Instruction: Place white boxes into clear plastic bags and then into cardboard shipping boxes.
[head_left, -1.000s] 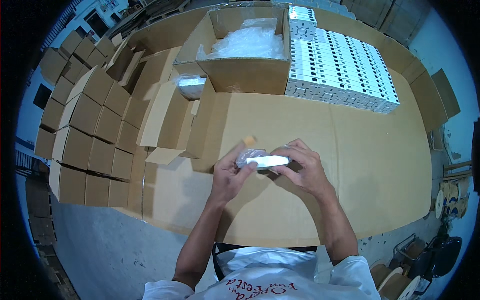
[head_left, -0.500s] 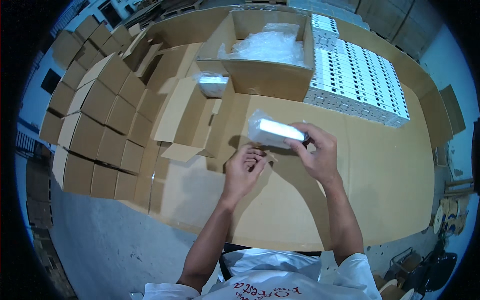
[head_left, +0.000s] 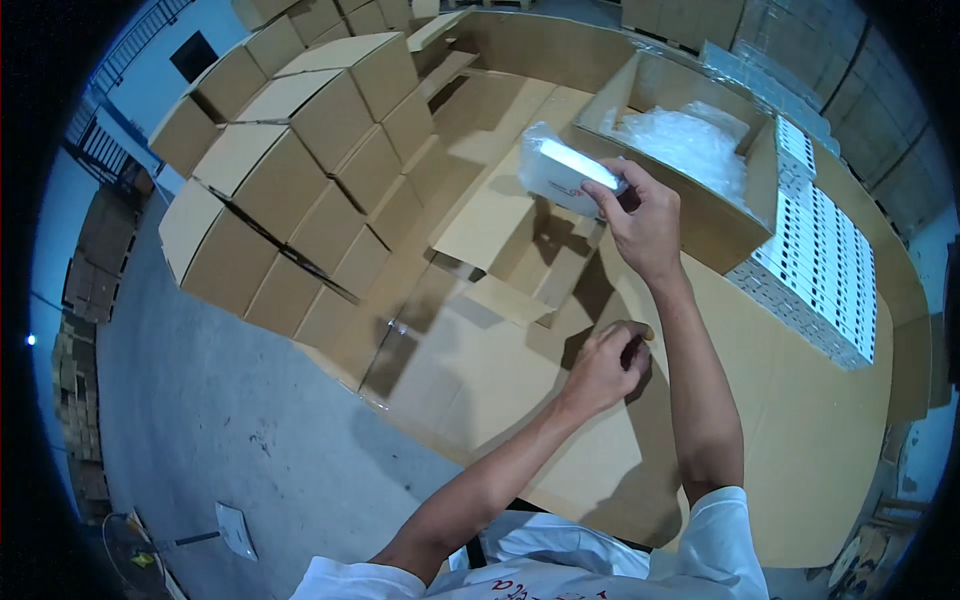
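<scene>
Low over the desk [head_left: 790, 430], left hand [head_left: 605, 372] loosely curled; cannot tell whether it holds anything. Beyond, right hand [head_left: 645, 222] grips plastic-wrapped white box [head_left: 566, 178] over far end of smaller open carton [head_left: 488, 230], interior partly hidden. Step judged: carrying box to carton; next move likely calls for lowering, then release. Farther: larger carton [head_left: 728, 232] holding clear plastic wrap [head_left: 690, 148].
</scene>
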